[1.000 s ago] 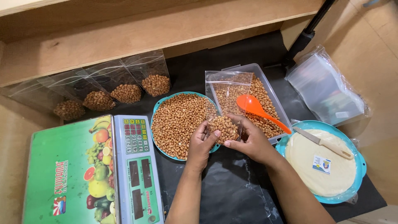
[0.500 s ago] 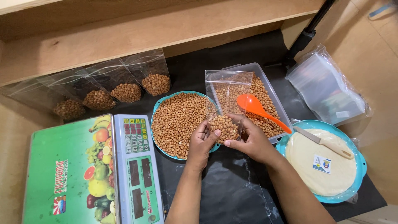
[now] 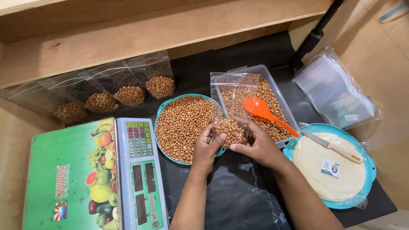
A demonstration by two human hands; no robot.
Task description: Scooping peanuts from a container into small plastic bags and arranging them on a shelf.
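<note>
While both hands work at centre, the far left holds a weighing scale (image 3: 91, 179): green platform printed with fruit, grey keypad panel on its right edge. Behind it, against the wooden ledge (image 3: 162, 32), stand four filled bags (image 3: 123, 87), clear plastic, each with peanuts in the bottom, set in a row.

Next rightward: a teal bowl (image 3: 164, 111) heaped with peanuts. Left hand (image 3: 208, 147) is over the bowl's right rim, fingers closed on the left side of a small clear bag (image 3: 232, 108). Bag upright, peanuts filling its lower part, upper part empty and standing tall. Right hand (image 3: 259, 147) clasps the bag's right lower edge, thumb in front. Bag is thus held between both hands, above the black mat (image 3: 238, 200), between bowl and tub.

Clear plastic tub (image 3: 279, 100) of peanuts sits just behind the bag; orange spoon (image 3: 264, 111) lies in it, handle over the right rim. Further right: teal plate (image 3: 370, 170) carrying a pale flat round and a knife (image 3: 334, 146). Behind it, a pack of empty bags (image 3: 334, 91).
</note>
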